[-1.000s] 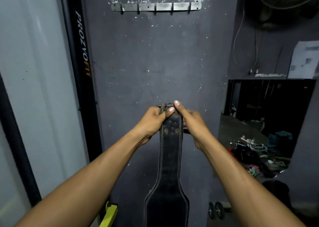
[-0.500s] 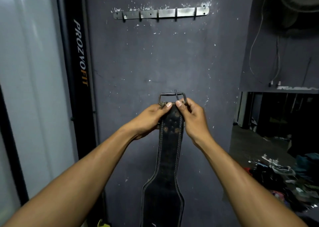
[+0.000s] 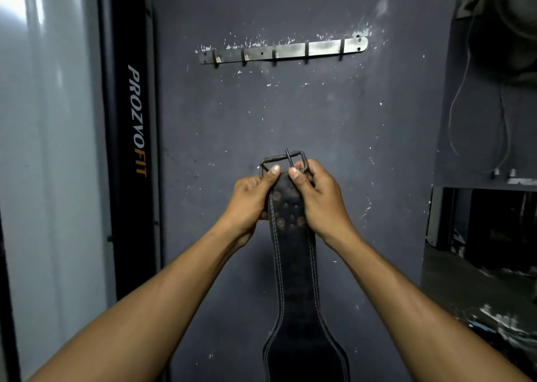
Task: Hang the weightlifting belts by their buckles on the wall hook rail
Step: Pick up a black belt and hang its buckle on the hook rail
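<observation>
Hanging black stitched belt (image 3: 293, 265) (metal buckle (image 3: 283, 160) up).

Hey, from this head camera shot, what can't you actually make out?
- Black stitched leather weightlifting belt: lower end cut off by the head view's bottom edge.
- Left hand and right hand: fingers behind the belt are hidden.
- Metal wall hook rail: hook tips too small to judge.
- Room at right: too dark.

head view, facing wall (image 3: 319, 125), near
</observation>
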A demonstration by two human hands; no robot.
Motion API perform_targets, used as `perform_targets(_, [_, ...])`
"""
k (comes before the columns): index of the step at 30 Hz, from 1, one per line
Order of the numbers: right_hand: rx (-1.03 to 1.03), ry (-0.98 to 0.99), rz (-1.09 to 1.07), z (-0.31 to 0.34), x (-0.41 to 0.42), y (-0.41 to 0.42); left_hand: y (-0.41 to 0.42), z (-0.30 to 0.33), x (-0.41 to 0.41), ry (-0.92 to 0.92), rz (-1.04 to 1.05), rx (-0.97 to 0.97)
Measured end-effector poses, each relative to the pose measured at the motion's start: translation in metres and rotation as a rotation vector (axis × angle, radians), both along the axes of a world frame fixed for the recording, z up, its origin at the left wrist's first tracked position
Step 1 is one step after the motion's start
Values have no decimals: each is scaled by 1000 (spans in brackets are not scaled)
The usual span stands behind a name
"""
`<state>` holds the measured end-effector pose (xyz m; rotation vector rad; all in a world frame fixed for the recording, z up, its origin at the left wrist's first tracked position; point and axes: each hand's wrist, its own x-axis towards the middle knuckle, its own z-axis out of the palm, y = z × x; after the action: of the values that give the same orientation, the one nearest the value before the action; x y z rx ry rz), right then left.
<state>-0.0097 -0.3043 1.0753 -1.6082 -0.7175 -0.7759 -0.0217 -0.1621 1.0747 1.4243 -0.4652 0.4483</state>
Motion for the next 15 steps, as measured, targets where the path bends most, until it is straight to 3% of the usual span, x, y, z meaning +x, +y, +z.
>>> perform_targets(6, [49, -68, 8, 34, 31, 38, 26, 34, 39, 7, 5, -88])
perform_targets(12, [100, -141, -1, 67, 71, 73, 77, 69, 71, -171, -56, 125])
perform_targets(15, [118, -173, -8, 91, 91, 96, 100, 86, 86, -243, -69, 111])
